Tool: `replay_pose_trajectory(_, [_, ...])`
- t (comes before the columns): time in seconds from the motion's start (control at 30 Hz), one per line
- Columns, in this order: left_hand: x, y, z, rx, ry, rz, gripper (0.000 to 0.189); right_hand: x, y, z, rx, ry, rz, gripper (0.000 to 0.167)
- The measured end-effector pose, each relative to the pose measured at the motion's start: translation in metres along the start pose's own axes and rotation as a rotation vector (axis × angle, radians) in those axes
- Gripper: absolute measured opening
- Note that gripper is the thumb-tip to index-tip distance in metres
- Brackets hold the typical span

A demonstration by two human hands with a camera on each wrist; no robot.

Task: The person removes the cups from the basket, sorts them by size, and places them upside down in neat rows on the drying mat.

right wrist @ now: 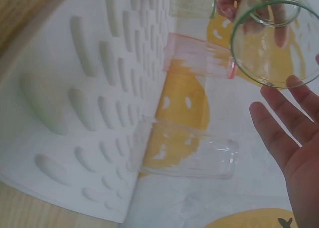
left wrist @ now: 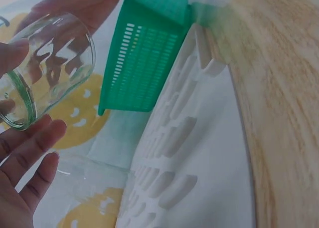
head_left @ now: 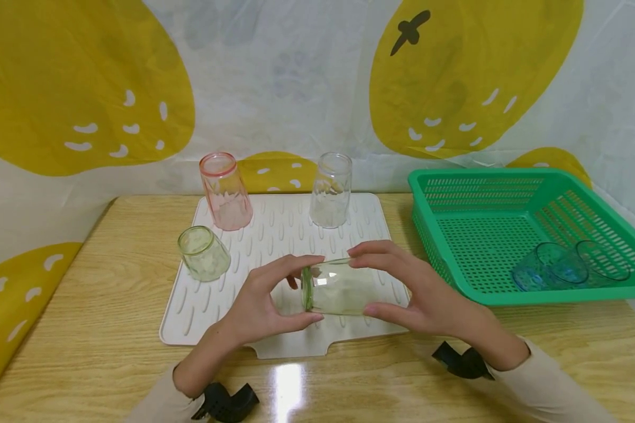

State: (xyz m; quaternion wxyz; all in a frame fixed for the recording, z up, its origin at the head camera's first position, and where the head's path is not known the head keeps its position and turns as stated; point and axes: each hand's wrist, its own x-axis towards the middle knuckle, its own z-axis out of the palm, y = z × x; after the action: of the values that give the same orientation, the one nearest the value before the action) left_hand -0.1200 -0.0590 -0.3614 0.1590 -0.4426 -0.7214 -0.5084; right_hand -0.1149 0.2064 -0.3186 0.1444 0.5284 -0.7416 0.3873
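Note:
A pale green drinking glass (head_left: 344, 288) lies sideways in the air between both hands, over the white drying mat (head_left: 275, 247). Its thick base points left and its mouth points right. My left hand (head_left: 261, 296) holds the base end, thumb on the near side and fingers on the far side. At the mouth end, my right hand (head_left: 415, 288) grips the glass between thumb and fingers. In the right wrist view the open rim (right wrist: 237, 51) faces the camera, with fingertips right at it.
Upside down on the mat stand a tall pink glass (head_left: 226, 194), a tall clear glass (head_left: 330, 194) and a short green glass (head_left: 205, 255). To the right, a green plastic basket (head_left: 434, 235) holds blue-tinted glasses (head_left: 534, 273). A patterned cloth (head_left: 296, 88) hangs behind the wooden table (head_left: 111, 294).

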Motion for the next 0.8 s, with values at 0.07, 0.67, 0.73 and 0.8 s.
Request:
replay_pose_trajectory(0.07, [0.000,-0.001,-0.002,0.001,-0.005,-0.032,0.062,0.003,-0.002,-0.002,-0.045,-0.012,-0.013,0.049])
replay_pose_trajectory(0.67, [-0.001,0.003,0.002,0.079,-0.050,-0.119,0.055,0.017,-0.012,0.007,-0.415,-0.290,-0.016,0.064])
replay_pose_trajectory(0.73, [-0.001,0.005,0.003,0.103,-0.052,-0.110,0.054,0.015,-0.011,0.009,-0.411,-0.289,-0.008,0.063])
replay_pose_trajectory(0.8, [-0.001,0.006,0.004,0.129,-0.051,-0.102,0.054,0.013,-0.010,0.011,-0.413,-0.279,-0.003,0.063])
